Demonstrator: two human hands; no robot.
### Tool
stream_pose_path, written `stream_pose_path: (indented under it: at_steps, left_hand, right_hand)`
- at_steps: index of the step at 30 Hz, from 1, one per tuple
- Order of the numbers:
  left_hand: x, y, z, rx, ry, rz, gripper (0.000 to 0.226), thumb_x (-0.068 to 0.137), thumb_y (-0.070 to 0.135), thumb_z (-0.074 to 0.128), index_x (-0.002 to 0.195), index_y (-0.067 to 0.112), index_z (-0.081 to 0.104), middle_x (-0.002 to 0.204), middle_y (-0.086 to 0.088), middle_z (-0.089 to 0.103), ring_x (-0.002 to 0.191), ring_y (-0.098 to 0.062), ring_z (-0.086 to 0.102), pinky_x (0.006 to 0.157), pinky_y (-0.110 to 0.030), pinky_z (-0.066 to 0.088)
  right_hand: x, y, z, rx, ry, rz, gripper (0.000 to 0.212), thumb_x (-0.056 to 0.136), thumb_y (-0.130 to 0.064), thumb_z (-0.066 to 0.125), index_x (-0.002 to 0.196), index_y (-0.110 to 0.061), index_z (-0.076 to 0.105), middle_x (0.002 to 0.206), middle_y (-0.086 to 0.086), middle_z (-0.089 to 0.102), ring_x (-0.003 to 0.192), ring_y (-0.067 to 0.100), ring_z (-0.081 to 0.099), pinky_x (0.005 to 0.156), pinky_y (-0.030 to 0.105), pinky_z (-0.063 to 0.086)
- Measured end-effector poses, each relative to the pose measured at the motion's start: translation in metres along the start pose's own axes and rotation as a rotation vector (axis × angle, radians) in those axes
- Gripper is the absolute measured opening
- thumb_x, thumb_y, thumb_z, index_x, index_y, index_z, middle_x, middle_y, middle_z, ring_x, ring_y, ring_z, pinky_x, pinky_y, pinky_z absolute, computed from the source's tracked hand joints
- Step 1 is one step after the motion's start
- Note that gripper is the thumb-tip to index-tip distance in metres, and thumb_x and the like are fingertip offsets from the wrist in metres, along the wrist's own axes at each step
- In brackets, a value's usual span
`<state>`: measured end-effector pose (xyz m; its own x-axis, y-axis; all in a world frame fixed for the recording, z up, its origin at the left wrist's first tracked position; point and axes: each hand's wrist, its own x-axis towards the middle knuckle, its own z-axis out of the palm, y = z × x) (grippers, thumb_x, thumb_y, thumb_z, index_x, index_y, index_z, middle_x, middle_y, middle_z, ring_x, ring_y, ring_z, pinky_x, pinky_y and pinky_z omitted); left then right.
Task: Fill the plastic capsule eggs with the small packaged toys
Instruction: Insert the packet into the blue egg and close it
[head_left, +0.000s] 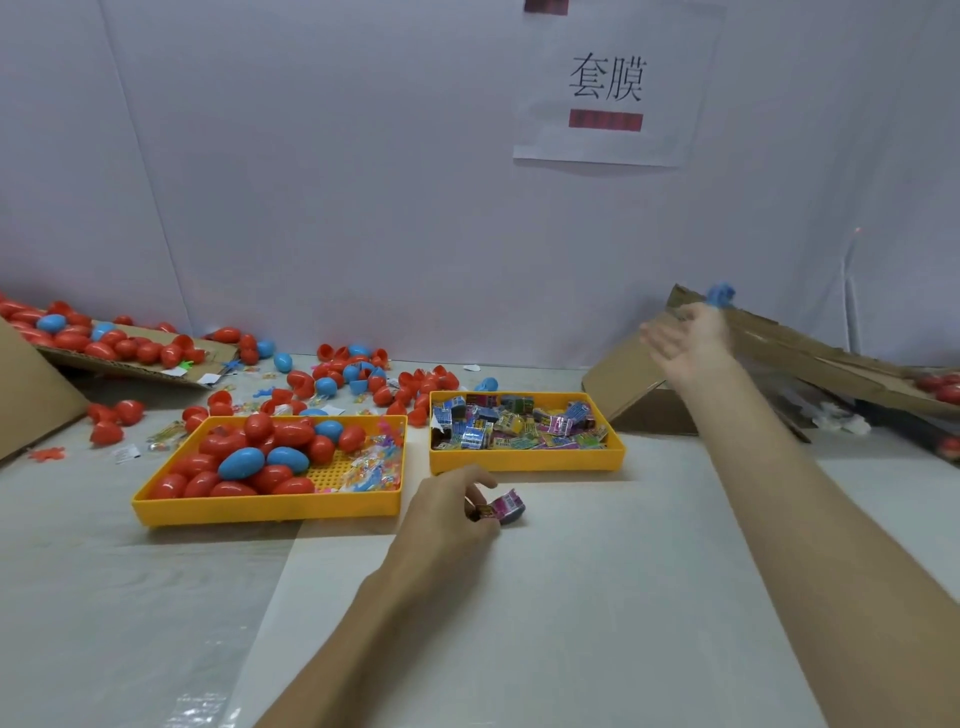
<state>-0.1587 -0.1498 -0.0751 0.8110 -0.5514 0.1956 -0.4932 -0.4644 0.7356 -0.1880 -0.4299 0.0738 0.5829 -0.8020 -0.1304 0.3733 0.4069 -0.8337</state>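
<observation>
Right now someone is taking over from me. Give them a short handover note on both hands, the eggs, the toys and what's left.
Left hand: grip closed on a small pink packaged toy, in front of the right yellow plastic tray of packets.
Right hand: fingers spread, reaching toward the brown cardboard box. A blurred blue thing is just above it, contact unclear.
Red and blue plastic capsule eggs sit in the left yellow plastic tray, with loose eggs behind.
Done: cannot tell.
Left: put this toy into an egg, then continue.

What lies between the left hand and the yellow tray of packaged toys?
In the head view, only a short bare strip of table cover separates left hand and tray.
</observation>
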Motion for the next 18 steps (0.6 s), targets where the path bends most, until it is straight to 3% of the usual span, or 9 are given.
stream_pose_path:
  at_steps: [2, 5, 7, 9, 11, 18]
  left_hand:
    - [0.0, 0.0, 0.001, -0.007, -0.001, 0.003, 0.039, 0.084, 0.015, 0.079, 0.117, 0.03, 0.064, 0.096, 0.01, 0.065, 0.087, -0.003, 0.063, 0.071, -0.013, 0.051]
    - [0.0, 0.0, 0.002, 0.009, 0.004, 0.013, 0.036, 0.084, 0.015, 0.079, 0.111, 0.033, 0.062, 0.097, 0.011, 0.065, 0.088, -0.002, 0.062, 0.076, -0.017, 0.054]
    - [-0.002, 0.0, 0.002, 0.016, 0.031, 0.012, 0.034, 0.084, 0.016, 0.078, 0.104, 0.035, 0.059, 0.094, 0.013, 0.064, 0.087, -0.002, 0.061, 0.076, -0.018, 0.054]
    - [-0.001, -0.001, 0.004, 0.012, 0.057, 0.029, 0.032, 0.083, 0.016, 0.078, 0.099, 0.033, 0.057, 0.089, 0.015, 0.064, 0.085, -0.002, 0.061, 0.073, -0.019, 0.055]
    - [-0.001, -0.002, 0.003, 0.007, 0.085, 0.049, 0.03, 0.082, 0.015, 0.078, 0.099, 0.029, 0.058, 0.086, 0.014, 0.065, 0.082, -0.002, 0.062, 0.069, -0.017, 0.054]
    - [-0.001, 0.0, 0.002, -0.021, 0.086, 0.042, 0.031, 0.083, 0.013, 0.078, 0.104, 0.024, 0.058, 0.083, 0.009, 0.067, 0.079, -0.004, 0.064, 0.072, -0.024, 0.057]
  right_hand:
    - [-0.016, 0.029, -0.001, -0.295, -0.088, -0.059, 0.011, 0.101, -0.013, 0.05, 0.103, -0.009, 0.061, 0.094, 0.01, 0.064, 0.071, 0.019, 0.066, 0.068, 0.028, 0.056]
    - [-0.052, 0.082, -0.007, -0.852, -0.33, -0.169, 0.027, 0.098, -0.022, 0.061, 0.073, -0.013, 0.066, 0.07, 0.004, 0.066, 0.047, 0.009, 0.055, 0.048, 0.019, 0.045]
    - [-0.073, 0.123, -0.019, -1.147, -0.382, -0.319, 0.039, 0.094, -0.037, 0.066, 0.059, -0.02, 0.062, 0.057, -0.004, 0.06, 0.049, 0.008, 0.051, 0.052, 0.023, 0.042]
    - [-0.093, 0.153, -0.031, -1.245, -0.368, -0.369, 0.042, 0.089, -0.05, 0.068, 0.06, -0.02, 0.06, 0.057, -0.007, 0.06, 0.058, 0.009, 0.055, 0.058, 0.029, 0.043]
    - [-0.1, 0.167, -0.038, -1.266, -0.419, -0.341, 0.038, 0.084, -0.055, 0.07, 0.067, -0.022, 0.063, 0.066, -0.008, 0.066, 0.065, 0.008, 0.06, 0.058, 0.026, 0.042]
    - [-0.093, 0.166, -0.044, -1.194, -0.476, -0.371, 0.023, 0.082, -0.034, 0.08, 0.068, -0.022, 0.066, 0.069, -0.006, 0.067, 0.07, 0.008, 0.061, 0.063, 0.027, 0.047]
